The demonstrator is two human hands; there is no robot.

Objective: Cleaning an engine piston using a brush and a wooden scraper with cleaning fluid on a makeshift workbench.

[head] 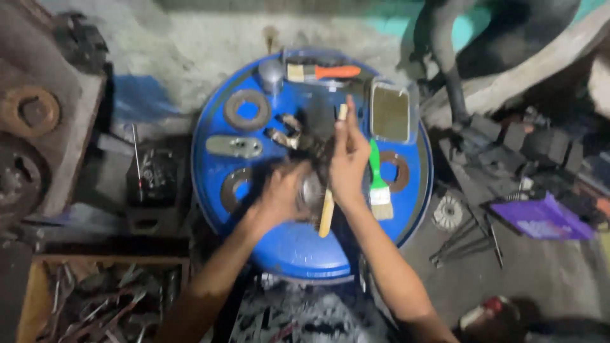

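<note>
Where the frame is nearest to us, our two forearms rise over the blue drum top (286,248), with a wooden box of dark tools (95,305) low at our left. Our left hand (279,197) is curled around a dark round metal part (310,190) lying on the middle of the drum; the motion blur is heavy there, so we can only say it looks like a greasy disc. Our right hand (348,162) is closed on a wooden-handled brush (328,209), whose pale handle sticks out below the fist toward us and whose other end shows above the fingertips; the brush stands just beside the part, close against our left fingers. Just to the right of that hand lies a green-handled paintbrush (379,184), bristles toward us, with a brown ring (399,171) beside it. Left of our hands sit a flat grey plate with holes (234,147) and a rusty ring (246,110). Farther back we see a rectangular metal tray (390,113) holding dull liquid, and at the far rim an orange-handled brush (323,72). Beyond the drum, at the right, a purple tray (543,219) rests on the floor
</note>
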